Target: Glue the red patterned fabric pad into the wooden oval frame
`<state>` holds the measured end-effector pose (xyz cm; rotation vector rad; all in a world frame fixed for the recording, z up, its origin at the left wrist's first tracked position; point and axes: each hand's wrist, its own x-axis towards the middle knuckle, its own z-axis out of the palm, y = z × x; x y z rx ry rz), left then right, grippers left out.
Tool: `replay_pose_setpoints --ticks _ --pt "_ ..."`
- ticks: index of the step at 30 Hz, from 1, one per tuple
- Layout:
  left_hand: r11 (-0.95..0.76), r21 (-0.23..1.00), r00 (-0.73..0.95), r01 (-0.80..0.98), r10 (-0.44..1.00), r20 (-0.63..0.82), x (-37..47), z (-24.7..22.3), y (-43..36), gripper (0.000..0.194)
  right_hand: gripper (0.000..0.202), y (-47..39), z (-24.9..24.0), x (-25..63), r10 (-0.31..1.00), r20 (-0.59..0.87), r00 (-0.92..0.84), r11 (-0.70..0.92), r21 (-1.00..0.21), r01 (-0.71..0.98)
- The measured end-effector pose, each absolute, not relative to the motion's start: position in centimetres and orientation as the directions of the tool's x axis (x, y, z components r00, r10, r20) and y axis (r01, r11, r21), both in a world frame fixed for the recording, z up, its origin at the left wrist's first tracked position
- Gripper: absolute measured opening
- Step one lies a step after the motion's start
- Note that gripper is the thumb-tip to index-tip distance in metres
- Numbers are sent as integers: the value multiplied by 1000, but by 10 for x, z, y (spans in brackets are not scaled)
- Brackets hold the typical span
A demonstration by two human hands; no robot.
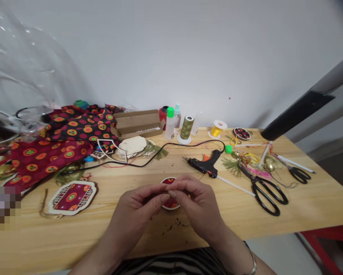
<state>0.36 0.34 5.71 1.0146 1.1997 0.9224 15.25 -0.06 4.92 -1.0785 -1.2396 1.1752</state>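
Observation:
Both hands meet at the middle front of the table, above a small round piece (170, 204) with dark red patterned fabric and a pale rim. My left hand (139, 212) has its thumb and forefinger pinched together. Fingertip to fingertip with it, my right hand (198, 208) is pinched as well. Whatever lies between the fingertips is too small or hidden to make out. The hands cover much of the round piece. Left of them lies a larger wooden-framed ornament (72, 196) with red patterned fabric and a cord.
Behind the hands lies a black glue gun (205, 165) with its cable. Large scissors (264, 189) and smaller scissors (298, 173) are at the right. Patterned fabric (71, 130), a cardboard box (139, 122), bottles (170, 126) and thread spools (187, 129) stand or lie farther back.

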Motion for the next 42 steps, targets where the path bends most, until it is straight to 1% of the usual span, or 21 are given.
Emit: replay_pose_setpoints --ticks 2,5,10,16,19,22,24,31,35,39,40,42 --pt "278 960 113 13 954 -278 4 59 4 12 17 -1 49 153 995 92 -39 89 -993 -84" --pt "281 959 112 36 952 -283 4 58 4 13 16 -1 48 153 996 74 -57 67 -991 -120" --pt "306 951 117 43 944 -309 4 59 4 12 18 -1 48 155 994 98 -57 94 -993 -75" --pt "314 949 172 25 934 -314 3 57 4 10 16 -1 49 158 992 102 -72 99 -994 -45" --pt "357 933 170 -50 923 -344 3 55 7 12 15 2 49 160 991 130 -34 131 -991 17" --pt "383 901 156 -204 921 -356 3 60 16 14 18 8 50 162 988 155 24 153 -986 71" --pt "376 884 171 -277 925 -340 4 66 23 14 17 14 53 162 989 145 27 143 -987 76" --pt "303 888 169 -345 951 -259 6 84 47 16 16 33 67 158 993 117 3 116 -991 68" --pt "313 848 159 -427 949 -271 4 83 53 17 18 36 62 157 997 74 -7 75 -996 43" --pt "326 819 157 -472 945 -285 1 82 55 17 18 33 54 152 999 10 -31 11 -999 34" --pt "331 812 162 -482 944 -288 1 82 55 18 19 32 52 151 999 11 -43 13 -999 45" --pt "339 798 170 -498 941 -294 1 83 54 18 32 32 49 146 995 45 -92 52 -996 70"
